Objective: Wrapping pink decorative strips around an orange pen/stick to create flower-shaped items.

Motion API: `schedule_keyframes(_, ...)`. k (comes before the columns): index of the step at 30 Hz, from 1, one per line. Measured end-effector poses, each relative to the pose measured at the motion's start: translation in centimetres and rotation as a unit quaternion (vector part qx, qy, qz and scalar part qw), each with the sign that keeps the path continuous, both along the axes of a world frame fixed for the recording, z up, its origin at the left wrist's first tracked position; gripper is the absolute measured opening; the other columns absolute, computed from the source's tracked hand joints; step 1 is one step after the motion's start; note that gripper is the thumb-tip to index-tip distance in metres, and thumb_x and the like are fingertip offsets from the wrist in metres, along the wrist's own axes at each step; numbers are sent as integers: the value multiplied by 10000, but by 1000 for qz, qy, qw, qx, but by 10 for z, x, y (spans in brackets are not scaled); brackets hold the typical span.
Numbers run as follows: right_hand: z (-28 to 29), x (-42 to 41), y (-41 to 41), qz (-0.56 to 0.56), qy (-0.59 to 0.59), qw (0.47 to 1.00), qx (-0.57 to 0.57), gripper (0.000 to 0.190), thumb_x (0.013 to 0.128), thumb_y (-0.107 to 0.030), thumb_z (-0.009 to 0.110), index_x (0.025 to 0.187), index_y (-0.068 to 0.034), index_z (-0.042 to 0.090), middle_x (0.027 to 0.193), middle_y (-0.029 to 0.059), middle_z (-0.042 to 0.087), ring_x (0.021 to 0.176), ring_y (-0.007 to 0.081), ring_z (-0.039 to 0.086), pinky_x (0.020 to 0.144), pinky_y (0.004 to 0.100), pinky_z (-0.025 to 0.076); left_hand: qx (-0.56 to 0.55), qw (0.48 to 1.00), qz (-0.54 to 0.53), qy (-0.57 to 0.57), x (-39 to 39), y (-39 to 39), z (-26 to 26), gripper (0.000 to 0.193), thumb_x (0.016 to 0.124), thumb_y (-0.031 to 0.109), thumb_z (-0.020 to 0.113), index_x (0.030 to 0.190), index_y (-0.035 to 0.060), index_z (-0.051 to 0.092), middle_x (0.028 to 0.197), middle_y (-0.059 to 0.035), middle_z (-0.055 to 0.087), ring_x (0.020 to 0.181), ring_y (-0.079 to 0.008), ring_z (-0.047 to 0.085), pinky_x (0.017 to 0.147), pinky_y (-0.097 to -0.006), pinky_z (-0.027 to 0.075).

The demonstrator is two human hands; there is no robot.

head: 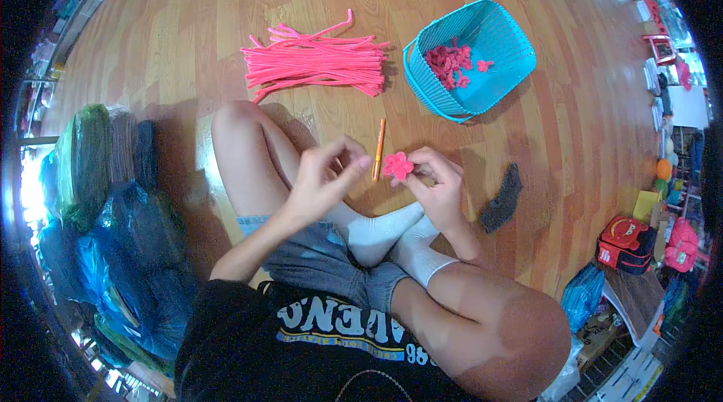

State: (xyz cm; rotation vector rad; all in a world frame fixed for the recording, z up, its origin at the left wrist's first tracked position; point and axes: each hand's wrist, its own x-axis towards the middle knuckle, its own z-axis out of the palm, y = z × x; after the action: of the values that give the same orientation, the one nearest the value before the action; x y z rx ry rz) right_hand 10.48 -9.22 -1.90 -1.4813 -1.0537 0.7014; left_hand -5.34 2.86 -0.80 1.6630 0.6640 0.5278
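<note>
My right hand (434, 180) holds a pink pipe-cleaner flower (399, 165) between thumb and fingers. Left of it, my left hand (333, 173) is raised with thumb and index finger curved towards each other; nothing shows between them. An orange pen (379, 150) lies on the floor between and beyond my hands. Farther out, to the left, is a pile of pink pipe cleaners (316, 63). To its right a turquoise plastic basket (491, 85), tilted in view, contains many small pink flowers (450, 66).
My crossed legs and white socks (375, 232) are just below my hands. A dark cloth item (502, 198) lies on the wood floor at right. Filled plastic bags (130, 266) crowd the left side; a red backpack (626, 244) and shelves with goods line the right.
</note>
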Motion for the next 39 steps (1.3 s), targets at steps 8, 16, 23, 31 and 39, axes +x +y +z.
schedule_keyframes(8,9,-3,4,-41,-103,992,56,235,653,94,673,842,9,562,791,97,602,712,197,643,610,273,519,-161,986,8,48,15,-37,20,184,834,185,628,789,19,564,618,13,539,502,-50,468,455,-196,344)
schedule_keyframes(16,7,-1,-1,-39,-113,992,41,220,657,109,641,837,11,558,793,104,598,716,199,643,616,273,519,-363,931,-6,-49,18,-43,7,142,849,157,597,771,40,613,604,19,539,494,-27,434,436,-179,298)
schedule_keyframes(23,0,-1,-1,8,38,999,-24,155,712,88,621,848,20,591,793,71,633,747,139,640,668,260,521,-235,972,-8,-25,15,-37,6,161,827,139,606,727,13,622,610,23,534,549,-28,434,451,-203,287)
schedule_keyframes(31,-1,4,1,24,43,998,-51,145,747,83,606,884,36,611,828,81,634,766,144,636,666,256,519,-135,991,14,3,8,-37,-13,133,838,140,619,790,24,574,591,42,464,542,-13,380,461,-188,281)
schedule_keyframes(39,-1,4,1,6,32,999,-36,125,756,79,601,877,47,608,845,96,629,759,153,631,647,244,508,29,995,85,-31,-2,-35,-9,147,739,52,694,830,20,583,739,-19,526,634,-85,488,578,-209,392)
